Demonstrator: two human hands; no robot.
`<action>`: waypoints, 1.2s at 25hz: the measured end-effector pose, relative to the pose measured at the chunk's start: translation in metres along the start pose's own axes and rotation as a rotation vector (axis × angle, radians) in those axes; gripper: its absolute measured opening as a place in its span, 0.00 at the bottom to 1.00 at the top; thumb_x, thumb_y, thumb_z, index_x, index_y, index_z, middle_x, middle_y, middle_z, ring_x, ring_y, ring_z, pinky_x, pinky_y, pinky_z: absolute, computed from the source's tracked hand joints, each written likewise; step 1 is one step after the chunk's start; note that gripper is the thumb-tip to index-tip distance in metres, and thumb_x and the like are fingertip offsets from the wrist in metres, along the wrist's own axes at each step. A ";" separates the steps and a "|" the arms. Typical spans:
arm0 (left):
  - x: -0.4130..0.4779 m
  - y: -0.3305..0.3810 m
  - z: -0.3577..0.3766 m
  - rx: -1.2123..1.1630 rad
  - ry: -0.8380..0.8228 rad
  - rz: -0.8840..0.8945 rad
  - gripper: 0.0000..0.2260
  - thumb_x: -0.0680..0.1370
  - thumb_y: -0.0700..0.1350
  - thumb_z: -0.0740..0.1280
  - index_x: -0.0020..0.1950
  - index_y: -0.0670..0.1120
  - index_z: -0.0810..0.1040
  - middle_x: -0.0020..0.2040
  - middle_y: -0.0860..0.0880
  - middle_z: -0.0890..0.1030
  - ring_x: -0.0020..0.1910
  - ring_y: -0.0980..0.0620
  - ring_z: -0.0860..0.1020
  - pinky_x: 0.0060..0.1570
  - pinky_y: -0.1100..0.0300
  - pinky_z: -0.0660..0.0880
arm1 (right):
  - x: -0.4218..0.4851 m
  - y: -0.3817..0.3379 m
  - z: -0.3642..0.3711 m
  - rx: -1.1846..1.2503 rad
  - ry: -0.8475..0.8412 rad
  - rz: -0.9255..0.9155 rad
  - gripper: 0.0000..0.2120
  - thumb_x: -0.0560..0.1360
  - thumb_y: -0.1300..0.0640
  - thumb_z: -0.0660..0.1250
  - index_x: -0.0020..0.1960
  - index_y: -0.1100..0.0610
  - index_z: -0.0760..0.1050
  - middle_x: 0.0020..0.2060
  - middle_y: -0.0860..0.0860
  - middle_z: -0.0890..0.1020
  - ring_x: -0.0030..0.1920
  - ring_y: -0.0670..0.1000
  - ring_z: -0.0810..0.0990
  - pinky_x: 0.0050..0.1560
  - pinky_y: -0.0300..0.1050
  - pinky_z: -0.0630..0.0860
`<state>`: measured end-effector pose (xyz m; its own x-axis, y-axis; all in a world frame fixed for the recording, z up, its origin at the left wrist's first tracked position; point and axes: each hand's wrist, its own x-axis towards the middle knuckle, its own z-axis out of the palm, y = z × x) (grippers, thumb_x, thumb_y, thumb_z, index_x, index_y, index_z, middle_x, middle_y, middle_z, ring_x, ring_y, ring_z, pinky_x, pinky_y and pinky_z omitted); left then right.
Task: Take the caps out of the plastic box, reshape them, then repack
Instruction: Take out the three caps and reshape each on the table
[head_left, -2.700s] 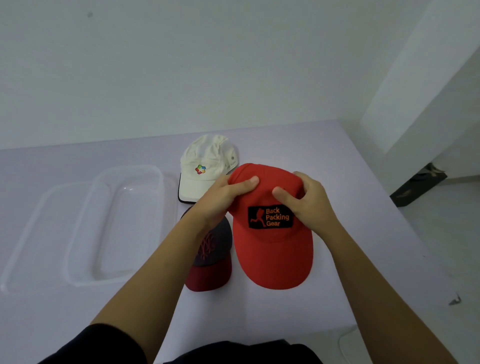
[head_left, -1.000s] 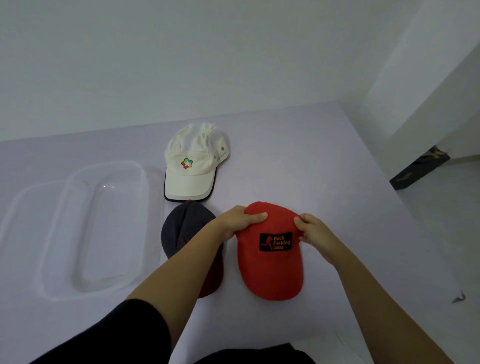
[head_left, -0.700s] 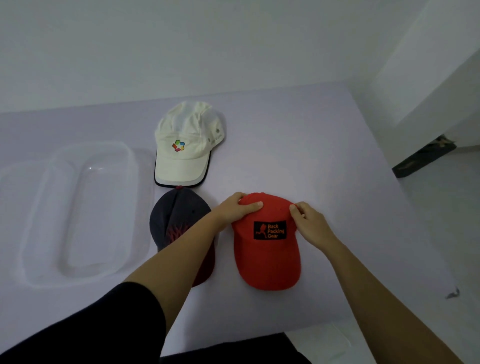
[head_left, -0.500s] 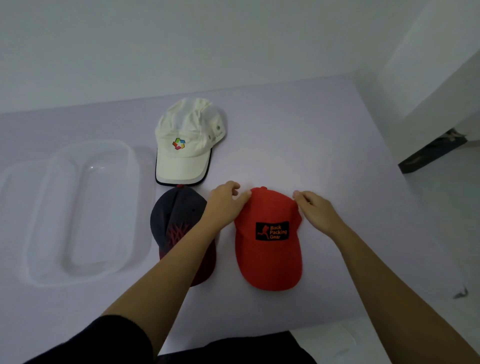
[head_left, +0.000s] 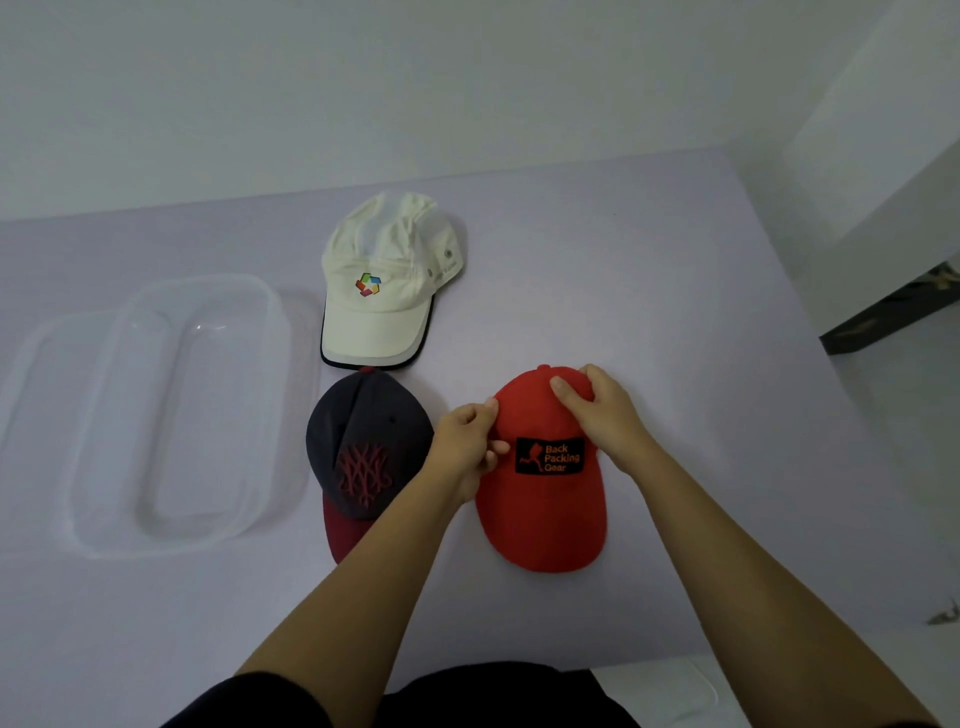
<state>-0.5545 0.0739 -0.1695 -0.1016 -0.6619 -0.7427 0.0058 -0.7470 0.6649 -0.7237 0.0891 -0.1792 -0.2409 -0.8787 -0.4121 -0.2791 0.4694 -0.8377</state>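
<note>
Okay, I see the red cap (head_left: 545, 514) flat on the table (head_left: 701, 322), brim toward the person and its black "Back Packing Gear" patch facing up. The left hand (head_left: 467, 447) pinches the left edge of the crown, fingers curled in. The right hand (head_left: 602, 410) is curled over the top right of the crown, clamped on the fabric. The dark cap (head_left: 363, 447) with a red brim sits just left of the red one, and the left forearm crosses over its brim. The white cap (head_left: 384, 291) with a coloured logo lies behind it, brim almost touching the dark crown. The clear plastic box (head_left: 182, 415) stands left of the caps. A clear lid (head_left: 31, 374) shows at its far left; I can't tell whether they overlap.
</note>
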 end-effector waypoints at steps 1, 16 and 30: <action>0.000 0.002 0.000 -0.002 -0.020 -0.029 0.12 0.80 0.49 0.60 0.44 0.42 0.75 0.24 0.49 0.74 0.19 0.59 0.70 0.17 0.70 0.66 | -0.001 0.000 0.001 0.009 0.003 -0.008 0.09 0.75 0.45 0.64 0.43 0.51 0.70 0.42 0.47 0.78 0.42 0.47 0.78 0.42 0.43 0.76; 0.006 0.018 -0.018 0.336 -0.047 0.091 0.12 0.79 0.51 0.61 0.57 0.44 0.75 0.56 0.43 0.78 0.32 0.52 0.82 0.22 0.67 0.71 | 0.000 0.014 -0.041 -0.232 -0.135 -0.071 0.20 0.75 0.41 0.61 0.61 0.51 0.74 0.53 0.43 0.77 0.52 0.45 0.76 0.53 0.40 0.69; 0.006 0.008 -0.001 0.526 0.068 0.321 0.10 0.81 0.50 0.57 0.52 0.46 0.74 0.25 0.47 0.74 0.17 0.59 0.71 0.24 0.66 0.69 | -0.007 0.029 -0.009 0.126 -0.126 0.141 0.17 0.77 0.42 0.58 0.40 0.55 0.70 0.37 0.51 0.72 0.40 0.51 0.70 0.47 0.52 0.72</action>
<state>-0.5542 0.0643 -0.1687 -0.1120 -0.8639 -0.4911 -0.4675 -0.3904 0.7932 -0.7387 0.1099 -0.1971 -0.1486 -0.8130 -0.5629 -0.1308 0.5804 -0.8038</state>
